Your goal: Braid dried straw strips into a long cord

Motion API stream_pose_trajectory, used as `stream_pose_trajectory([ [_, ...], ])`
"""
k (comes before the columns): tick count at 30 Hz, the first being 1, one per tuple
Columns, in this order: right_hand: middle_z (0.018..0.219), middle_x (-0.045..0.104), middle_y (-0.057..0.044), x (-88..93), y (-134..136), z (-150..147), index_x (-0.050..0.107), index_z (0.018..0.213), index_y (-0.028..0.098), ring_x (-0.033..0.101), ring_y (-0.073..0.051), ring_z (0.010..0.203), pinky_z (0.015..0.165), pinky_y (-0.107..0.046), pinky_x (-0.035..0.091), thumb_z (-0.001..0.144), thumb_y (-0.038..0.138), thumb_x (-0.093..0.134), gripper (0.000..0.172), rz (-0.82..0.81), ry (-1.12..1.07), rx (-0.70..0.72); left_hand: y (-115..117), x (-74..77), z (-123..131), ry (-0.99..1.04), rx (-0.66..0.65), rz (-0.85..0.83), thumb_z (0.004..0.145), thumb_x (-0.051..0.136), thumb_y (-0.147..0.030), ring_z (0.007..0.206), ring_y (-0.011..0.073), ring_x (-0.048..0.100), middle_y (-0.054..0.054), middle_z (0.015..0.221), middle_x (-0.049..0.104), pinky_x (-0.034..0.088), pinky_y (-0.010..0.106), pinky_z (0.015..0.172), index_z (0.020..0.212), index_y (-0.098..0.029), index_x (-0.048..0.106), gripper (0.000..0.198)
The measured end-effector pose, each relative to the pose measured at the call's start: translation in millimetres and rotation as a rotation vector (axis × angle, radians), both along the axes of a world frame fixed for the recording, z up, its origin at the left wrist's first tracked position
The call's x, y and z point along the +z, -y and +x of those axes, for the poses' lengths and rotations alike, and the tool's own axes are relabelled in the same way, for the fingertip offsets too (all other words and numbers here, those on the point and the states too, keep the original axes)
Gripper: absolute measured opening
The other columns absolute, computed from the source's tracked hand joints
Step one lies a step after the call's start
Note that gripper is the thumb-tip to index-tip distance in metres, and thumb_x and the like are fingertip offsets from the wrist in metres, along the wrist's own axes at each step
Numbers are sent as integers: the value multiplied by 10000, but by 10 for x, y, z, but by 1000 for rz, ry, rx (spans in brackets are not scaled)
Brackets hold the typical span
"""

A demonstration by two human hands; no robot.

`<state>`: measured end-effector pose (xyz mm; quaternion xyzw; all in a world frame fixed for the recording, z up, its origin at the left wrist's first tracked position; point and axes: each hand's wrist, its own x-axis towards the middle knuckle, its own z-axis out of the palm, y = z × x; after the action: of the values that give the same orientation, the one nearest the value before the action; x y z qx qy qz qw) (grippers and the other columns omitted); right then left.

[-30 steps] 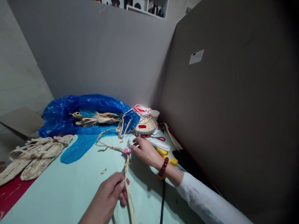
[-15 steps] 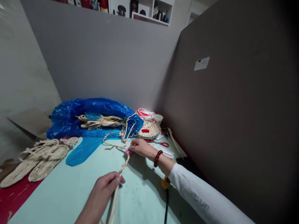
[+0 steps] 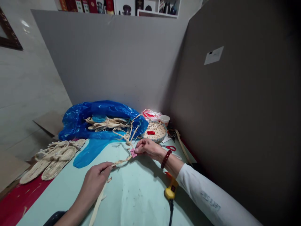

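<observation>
My left hand (image 3: 97, 176) is closed, pinching a pale braided straw cord (image 3: 122, 161) between thumb and fingers. Loose flat strands (image 3: 97, 205) trail from under that hand toward the near edge. Farther along, my right hand (image 3: 150, 148) is closed on a small pink square piece (image 3: 133, 153), which sits on the cord; whether it is a clip or a folded tag I cannot tell. Beyond the pink piece, the cord's thin twisted end (image 3: 128, 138) runs up in loops toward the blue plastic bag (image 3: 110, 106).
A straw bundle (image 3: 107, 123) lies on the bag. Woven straw sandals (image 3: 55, 161) are at the left. Near my right hand are a round woven basket (image 3: 156, 133), red-handled scissors (image 3: 171, 147), a cup (image 3: 164, 119) and a yellow corded tool (image 3: 170, 192). Grey panels (image 3: 117, 56) stand behind.
My left hand has moved left and slightly away from me, swinging the cord leftward. My right hand stays at the pink piece. The view has shifted a little.
</observation>
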<state>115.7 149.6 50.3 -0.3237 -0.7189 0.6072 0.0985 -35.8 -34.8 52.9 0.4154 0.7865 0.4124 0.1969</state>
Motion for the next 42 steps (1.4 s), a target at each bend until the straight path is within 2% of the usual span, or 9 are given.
stream_pose_trajectory([
  [4,1159,601,-87,-43,8,55,570,1186,148,620,-206,967,813,-402,536,933,310,571,301,48,32,-6,-61,109,-206,-66,86,54,724,635,-341,833,283,674,35,811,790,449,277,689,711,-216,766,182],
  [9,943,639,-44,-1,46,99,599,1050,126,624,-161,794,708,-327,527,891,278,623,221,214,75,-18,-196,493,-337,-110,117,146,729,614,-369,729,240,643,20,726,763,442,264,625,721,-206,761,220],
  [12,770,628,-18,76,166,129,603,915,122,603,-171,741,685,-297,472,772,187,706,187,379,66,-11,-321,749,-240,-97,23,189,716,632,-395,757,241,661,31,790,783,473,265,653,769,-192,776,255],
  [15,902,642,-66,143,330,202,620,894,143,579,-231,907,788,-334,436,701,216,747,242,551,38,-25,-428,946,-91,-84,-110,214,701,656,-401,773,245,680,39,820,791,493,265,674,778,-198,790,255],
  [22,1027,652,-78,567,468,612,614,1063,159,574,-202,963,874,-339,411,901,167,498,200,757,-82,-292,-376,1271,104,-250,-393,308,728,654,-390,823,243,689,21,855,788,508,225,663,757,-298,806,180],
  [25,1003,673,-39,859,546,770,652,1039,189,601,-167,924,858,-298,439,919,216,538,168,754,-315,-371,-309,1318,157,-305,-501,328,741,663,-365,805,237,694,11,861,786,514,205,613,796,-344,811,159],
  [28,1037,682,-10,1023,676,801,674,1071,225,612,-146,937,856,-266,455,911,267,589,186,630,-421,-211,-304,1264,196,-305,-534,341,742,680,-349,786,236,697,10,842,783,534,213,645,811,-365,810,148],
  [35,770,650,30,987,818,694,701,885,182,574,-102,736,652,-190,436,803,193,710,83,426,-523,-190,-295,1148,187,-320,-435,274,725,693,-422,871,221,705,-20,892,783,544,192,766,801,-371,793,135],
  [42,747,617,39,977,824,678,678,823,175,540,-89,713,671,-188,443,766,141,727,82,241,-626,-245,-337,1198,139,-268,-471,209,753,664,-457,789,184,712,-46,828,786,527,128,673,788,-384,778,140],
])
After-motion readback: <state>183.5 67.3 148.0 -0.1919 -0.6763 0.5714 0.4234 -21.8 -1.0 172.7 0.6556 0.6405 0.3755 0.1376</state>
